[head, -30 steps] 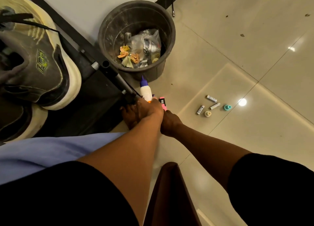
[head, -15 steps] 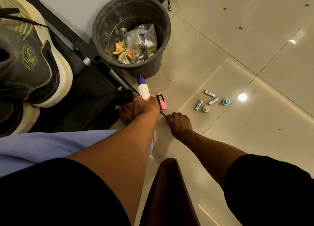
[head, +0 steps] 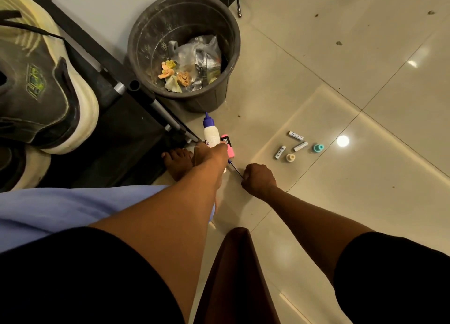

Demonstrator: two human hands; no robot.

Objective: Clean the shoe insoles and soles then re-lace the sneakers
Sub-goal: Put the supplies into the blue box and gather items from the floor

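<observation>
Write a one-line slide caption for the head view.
Right hand pinches a thin dark tool on the floor tiles; left hand at the glue bottle, near the bin.

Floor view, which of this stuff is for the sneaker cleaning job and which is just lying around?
For the job:
sneakers
thin tool pinched in right hand

Lying about:
trash bucket
glue bottle
pink highlighter
batteries
teal cap

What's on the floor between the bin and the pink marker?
In the head view, a white glue bottle with a purple cap lies between the bin and the pink marker.
</observation>
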